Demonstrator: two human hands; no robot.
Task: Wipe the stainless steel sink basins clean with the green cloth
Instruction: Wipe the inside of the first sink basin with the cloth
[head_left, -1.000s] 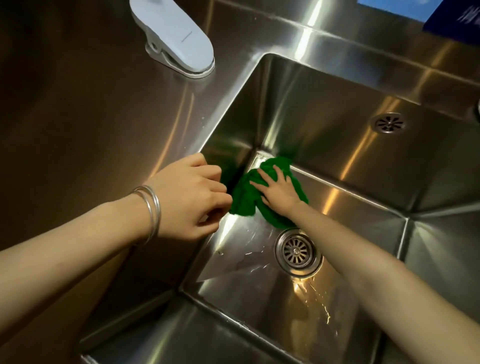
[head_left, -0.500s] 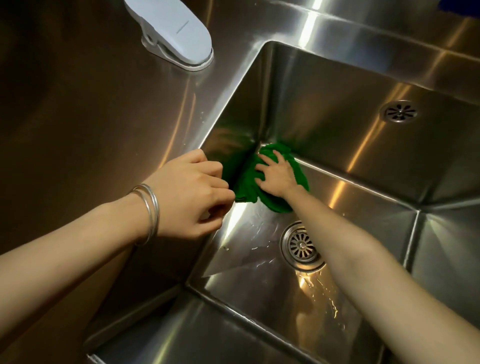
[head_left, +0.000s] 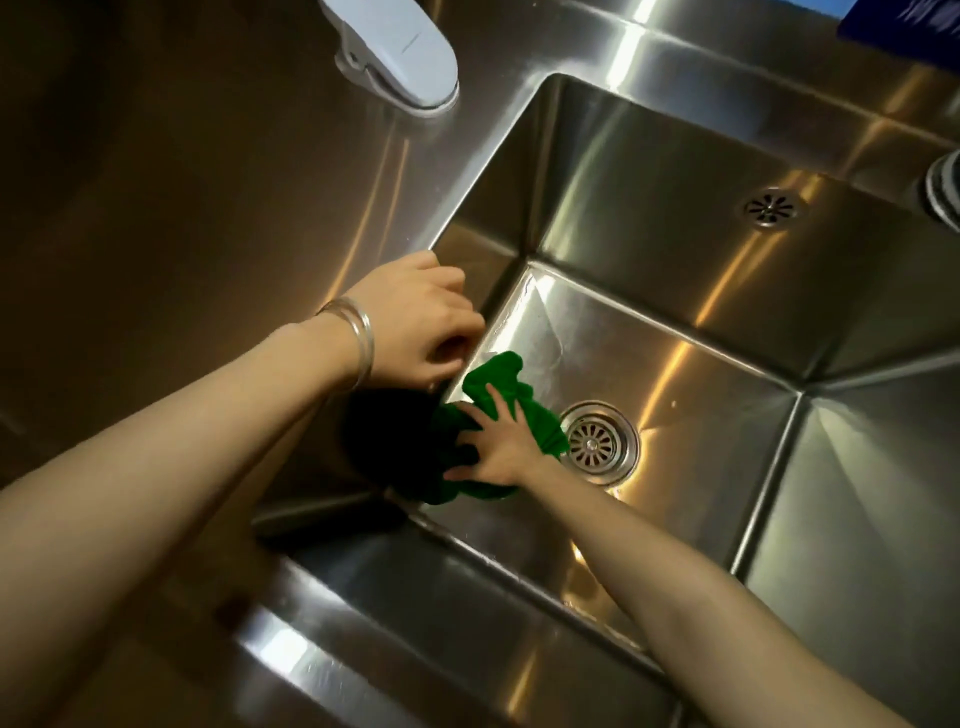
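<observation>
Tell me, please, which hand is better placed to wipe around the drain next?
Probably the right hand: it presses the green cloth beside the drain, while the left hand grips the sink rim.

You're looking down on a stainless steel counter (head_left: 218, 197), brushed and streaked with warm reflections, with a square sink basin (head_left: 675, 270) sunk into it. On the counter's far side a white clip-shaped plastic object (head_left: 397, 49) lies flat, well apart from the basin's rim. Your left hand (head_left: 421, 325) rests curled on the counter right at the basin's left edge. The basin floor carries a round drain strainer (head_left: 597, 441), and a crumpled green cloth (head_left: 498, 384) lies on that floor just beside it.
</observation>
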